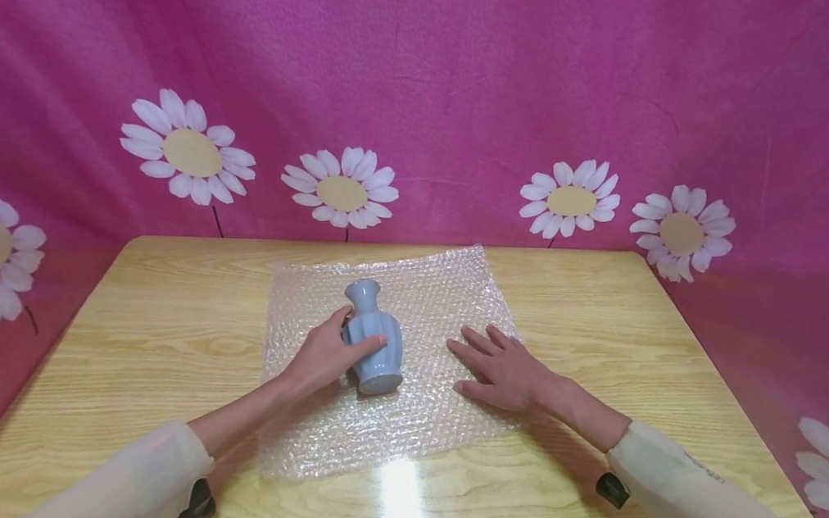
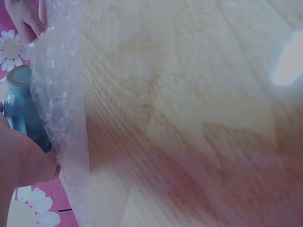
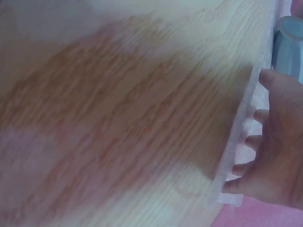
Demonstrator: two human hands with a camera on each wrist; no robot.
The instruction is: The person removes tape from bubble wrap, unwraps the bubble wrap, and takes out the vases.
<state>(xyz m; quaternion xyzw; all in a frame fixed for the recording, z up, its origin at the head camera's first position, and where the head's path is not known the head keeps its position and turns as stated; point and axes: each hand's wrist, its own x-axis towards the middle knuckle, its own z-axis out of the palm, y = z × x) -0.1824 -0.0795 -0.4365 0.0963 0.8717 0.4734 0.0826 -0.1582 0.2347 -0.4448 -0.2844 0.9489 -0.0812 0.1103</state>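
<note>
A pale blue-grey glazed vase (image 1: 379,366) lies on its side over a sheet of clear bubble wrap (image 1: 428,295), its mouth toward the back and its base toward me. From the left, my left hand (image 1: 322,354) grips the vase's body, with the thumb across the top and other fingers partly hidden behind it. My right hand (image 1: 506,373) is spread, palm down, on the right part of the bubble wrap. The right wrist view shows those fingers (image 3: 253,142) stretched out over the sheet, with the vase (image 3: 286,54) beyond the thumb.
Under the sheet is a light wood-grain table (image 1: 168,313). A magenta cloth (image 1: 444,84) with large white daisies hangs behind it and at both sides. Glare (image 1: 402,507) shines on the table near its front.
</note>
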